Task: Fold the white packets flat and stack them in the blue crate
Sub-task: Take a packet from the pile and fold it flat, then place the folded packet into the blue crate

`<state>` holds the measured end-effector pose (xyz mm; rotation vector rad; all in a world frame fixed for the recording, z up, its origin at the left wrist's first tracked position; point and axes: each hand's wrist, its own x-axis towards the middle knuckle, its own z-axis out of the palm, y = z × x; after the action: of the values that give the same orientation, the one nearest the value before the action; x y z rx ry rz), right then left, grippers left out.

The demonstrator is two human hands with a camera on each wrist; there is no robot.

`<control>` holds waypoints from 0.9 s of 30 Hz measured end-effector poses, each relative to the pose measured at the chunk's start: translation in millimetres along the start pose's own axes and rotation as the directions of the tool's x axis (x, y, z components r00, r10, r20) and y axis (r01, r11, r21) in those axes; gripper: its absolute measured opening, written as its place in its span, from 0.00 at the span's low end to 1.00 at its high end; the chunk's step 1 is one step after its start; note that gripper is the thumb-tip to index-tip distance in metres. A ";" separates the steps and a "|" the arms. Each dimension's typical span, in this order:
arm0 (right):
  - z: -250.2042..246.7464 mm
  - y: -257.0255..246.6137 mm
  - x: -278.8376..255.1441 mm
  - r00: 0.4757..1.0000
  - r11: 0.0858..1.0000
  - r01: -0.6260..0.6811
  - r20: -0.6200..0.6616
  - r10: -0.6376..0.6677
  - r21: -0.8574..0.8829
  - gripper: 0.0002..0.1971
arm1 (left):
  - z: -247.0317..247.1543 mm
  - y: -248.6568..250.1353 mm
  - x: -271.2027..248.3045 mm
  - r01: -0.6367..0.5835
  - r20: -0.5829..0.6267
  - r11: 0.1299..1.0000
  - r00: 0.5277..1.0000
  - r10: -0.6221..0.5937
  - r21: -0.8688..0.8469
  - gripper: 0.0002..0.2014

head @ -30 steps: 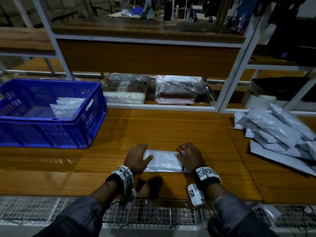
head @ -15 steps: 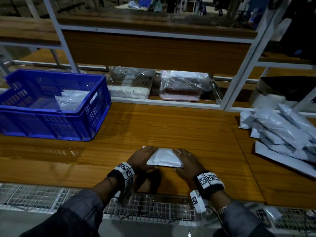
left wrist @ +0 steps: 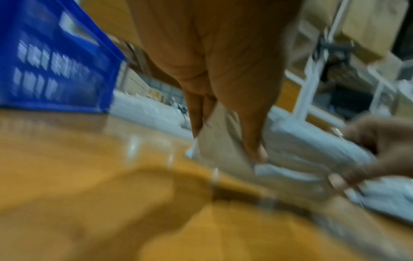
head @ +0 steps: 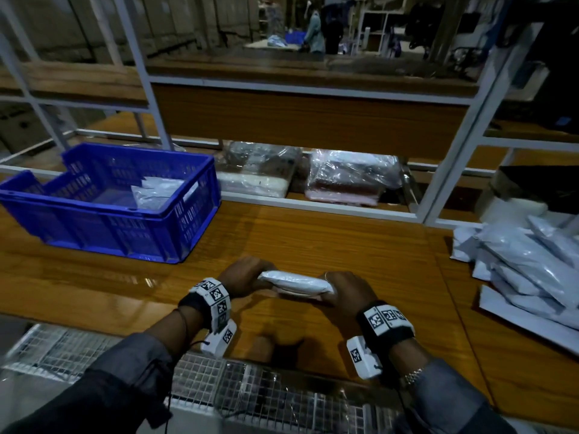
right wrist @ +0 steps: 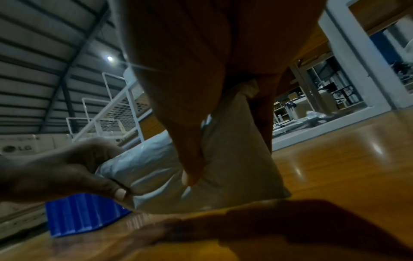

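Observation:
A folded white packet (head: 294, 282) hangs just above the wooden table, held at both ends. My left hand (head: 247, 275) grips its left end, thumb under and fingers over the packet (left wrist: 297, 150). My right hand (head: 343, 291) grips the right end, with the thumb pressed into the packet (right wrist: 234, 159). The blue crate (head: 119, 227) stands at the left back of the table and holds a few flat white packets (head: 159, 191). A pile of unfolded white packets (head: 526, 264) lies at the right edge.
The wooden table (head: 329, 242) lies bare between the crate and the pile. Two clear-wrapped bundles (head: 351, 177) sit on the low shelf behind, under a white metal frame (head: 454, 158). A wire grid (head: 250, 389) runs along the near table edge.
The packet lay flat on the table under both hands a second ago. Both hands now grip its ends and have lifted it off the surface.

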<state>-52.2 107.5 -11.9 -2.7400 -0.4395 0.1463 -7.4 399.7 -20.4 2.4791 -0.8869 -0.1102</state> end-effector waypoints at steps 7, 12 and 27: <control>-51.0 -26.4 36.6 0.988 0.985 0.153 -0.036 -0.151 0.073 0.13 | -73.6 6.1 -16.8 0.192 -0.107 0.979 0.974 -0.198 -0.061 0.10; -78.7 -56.9 62.5 0.942 0.926 0.333 -0.110 -0.318 0.175 0.13 | -128.7 17.1 -46.7 0.297 -0.243 0.951 0.920 -0.308 -0.083 0.14; -86.2 -200.3 152.1 0.814 0.783 0.576 -0.251 -0.524 0.235 0.05 | -278.7 -42.8 -119.4 0.347 -0.320 0.938 0.890 -0.325 0.013 0.15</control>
<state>48.5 305.0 134.8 -2.1891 -1.0556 -0.1659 -10.5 621.1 191.1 2.5953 -0.3273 0.1979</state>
